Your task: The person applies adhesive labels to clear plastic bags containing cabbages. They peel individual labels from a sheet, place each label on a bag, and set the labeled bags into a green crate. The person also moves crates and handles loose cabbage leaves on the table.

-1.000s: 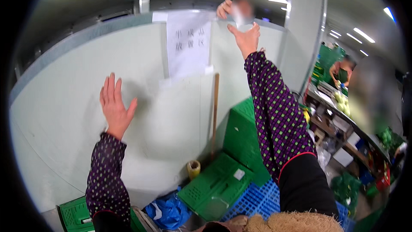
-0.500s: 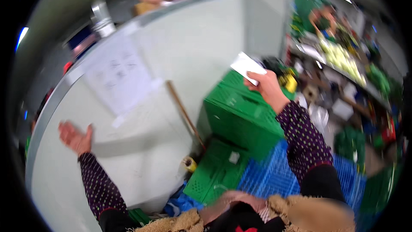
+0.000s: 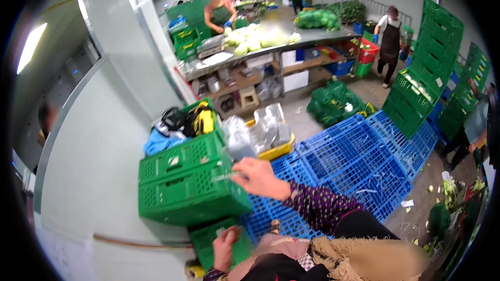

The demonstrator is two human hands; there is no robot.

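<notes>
The view has swung rightward: the partition point(image 3: 88, 156), which spread across the middle a second ago, now stands at 9 o'clock. The right hand point(image 3: 260, 177), at the partition's top then, is down at 6 o'clock near the middle — its fingers pinched narrow on a pale piece point(image 3: 221, 178), seen almost edge-on between 6 and 7 o'clock, in front of the stacked crates. The left hand point(image 3: 224, 250), raised and spread then, is low, just past 6 o'clock, its fingers curled; whether they hold anything I cannot tell. The work thus seems to have come away from the partition, with the piece in the right hand alone.

Counted by size: one partition; one surface point(image 3: 325, 35) at 12 o'clock; blue pallets point(image 3: 354, 161) at 4 o'clock, at least two; one stack of green crates point(image 3: 192, 192) at 8 o'clock; one lower crate point(image 3: 205, 242) at 7; one yellow crate point(image 3: 278, 151) between 4 and 5; one stick point(image 3: 140, 240) between 7 and 8; two hands; one roll point(image 3: 194, 271) at 7; one pale piece.
</notes>
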